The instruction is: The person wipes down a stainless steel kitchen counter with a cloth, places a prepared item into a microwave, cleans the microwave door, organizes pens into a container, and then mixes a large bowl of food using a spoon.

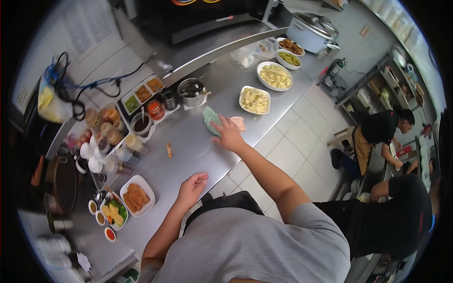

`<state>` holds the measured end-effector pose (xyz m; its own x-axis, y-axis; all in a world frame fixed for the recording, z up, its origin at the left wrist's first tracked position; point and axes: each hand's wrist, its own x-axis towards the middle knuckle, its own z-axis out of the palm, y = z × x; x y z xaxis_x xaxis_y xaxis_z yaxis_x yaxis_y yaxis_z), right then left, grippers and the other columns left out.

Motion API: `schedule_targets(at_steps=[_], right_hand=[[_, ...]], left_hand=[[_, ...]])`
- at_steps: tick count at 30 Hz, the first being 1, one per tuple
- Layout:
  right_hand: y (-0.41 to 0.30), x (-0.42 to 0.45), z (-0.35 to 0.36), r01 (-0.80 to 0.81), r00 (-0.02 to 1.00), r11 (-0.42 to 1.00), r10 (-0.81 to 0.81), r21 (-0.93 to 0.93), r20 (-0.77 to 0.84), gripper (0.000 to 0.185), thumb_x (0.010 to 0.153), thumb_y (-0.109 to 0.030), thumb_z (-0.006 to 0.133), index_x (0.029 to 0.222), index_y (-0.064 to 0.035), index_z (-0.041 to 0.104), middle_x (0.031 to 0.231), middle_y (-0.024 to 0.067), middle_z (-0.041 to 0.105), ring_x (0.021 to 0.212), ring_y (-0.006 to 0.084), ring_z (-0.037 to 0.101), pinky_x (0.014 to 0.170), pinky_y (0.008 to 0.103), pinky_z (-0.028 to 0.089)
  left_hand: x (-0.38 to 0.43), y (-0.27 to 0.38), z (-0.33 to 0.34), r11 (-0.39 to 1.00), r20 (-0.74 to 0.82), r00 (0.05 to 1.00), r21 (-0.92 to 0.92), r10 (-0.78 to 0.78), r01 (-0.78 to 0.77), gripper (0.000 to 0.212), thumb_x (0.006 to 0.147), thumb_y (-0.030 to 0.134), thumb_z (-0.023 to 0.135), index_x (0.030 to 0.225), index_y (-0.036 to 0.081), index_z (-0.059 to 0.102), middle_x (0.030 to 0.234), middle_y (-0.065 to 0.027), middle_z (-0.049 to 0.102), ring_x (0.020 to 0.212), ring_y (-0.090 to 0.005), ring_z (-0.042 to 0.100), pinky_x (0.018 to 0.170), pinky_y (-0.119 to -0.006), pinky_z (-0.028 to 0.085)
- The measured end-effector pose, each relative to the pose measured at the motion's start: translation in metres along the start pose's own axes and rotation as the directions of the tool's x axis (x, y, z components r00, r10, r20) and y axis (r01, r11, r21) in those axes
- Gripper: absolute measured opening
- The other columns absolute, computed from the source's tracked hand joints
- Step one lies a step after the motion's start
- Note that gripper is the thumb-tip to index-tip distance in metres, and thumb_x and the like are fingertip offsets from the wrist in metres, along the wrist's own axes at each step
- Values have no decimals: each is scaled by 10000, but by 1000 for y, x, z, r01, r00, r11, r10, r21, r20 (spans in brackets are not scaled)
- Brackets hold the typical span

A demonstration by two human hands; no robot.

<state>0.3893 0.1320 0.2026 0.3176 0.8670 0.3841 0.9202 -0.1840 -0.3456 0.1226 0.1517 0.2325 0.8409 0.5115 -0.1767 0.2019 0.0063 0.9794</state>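
Observation:
My right hand (229, 136) reaches over the steel counter (198, 148), its spread fingers on the near edge of a crumpled green cloth (210, 120). Just beyond the fingertips, a folded pink cloth (238, 123) lies flat. Near the counter's front edge is my left hand (191, 187), empty, with loosely bent fingers. A small brown strip-like item (169, 150) rests mid-counter. To the left stand a white dish of browned, breaded-looking food (137, 198) and a bowl of greens and yellow pieces (114, 213).
Sauce bottles (114, 136) crowd a white basket along the back, near a steel pot (192, 92). Several dishes, including a square dish of pale salad (254, 100), stand rightward before a large cooker (311, 32). Two people in dark shirts, one bending (377, 131), are at right.

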Motion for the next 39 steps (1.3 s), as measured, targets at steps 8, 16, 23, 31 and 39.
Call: schedule_targets(at_steps=[8,16,23,31,39], right_hand=[[136,-42,-17,-559,774,784,610,-269,170,327,766,-59,524,1074,-97,627,1059,161,590,1020,317,571,868,437,462],[323,-96,-143,-801,342,285,940,527,11,310,868,-219,564,1097,-16,613,784,140,681,625,220,662,546,357,536],[341,49,-61,-670,645,191,626,717,437,375,947,-263,529,1171,35,568,904,111,669,739,164,632,656,288,519],[293,-3,-131,-350,450,930,59,116,891,337,894,-343,464,936,-61,645,909,220,646,894,370,623,802,470,479],[394,26,-156,-837,496,191,660,513,563,394,908,-301,560,1061,61,588,863,165,679,721,245,678,675,359,540]], left_hand=[[60,5,-10,997,-46,997,-44,-67,65,295,930,109,559,1204,0,560,1100,-102,645,992,-150,599,879,-268,463],[249,48,23,895,-125,971,425,204,-133,334,963,218,488,1240,40,547,1142,-165,625,1062,-280,600,913,-359,455],[489,73,97,609,133,989,779,71,-148,280,905,136,511,1142,37,623,1096,-191,630,1050,-339,581,906,-390,456],[447,48,77,689,-43,969,696,-242,202,187,803,56,561,941,2,676,798,-181,672,634,-264,667,591,-367,527],[260,13,82,752,-282,698,-300,-658,587,286,808,31,546,1084,-18,490,855,-170,659,660,-262,677,581,-327,575]])
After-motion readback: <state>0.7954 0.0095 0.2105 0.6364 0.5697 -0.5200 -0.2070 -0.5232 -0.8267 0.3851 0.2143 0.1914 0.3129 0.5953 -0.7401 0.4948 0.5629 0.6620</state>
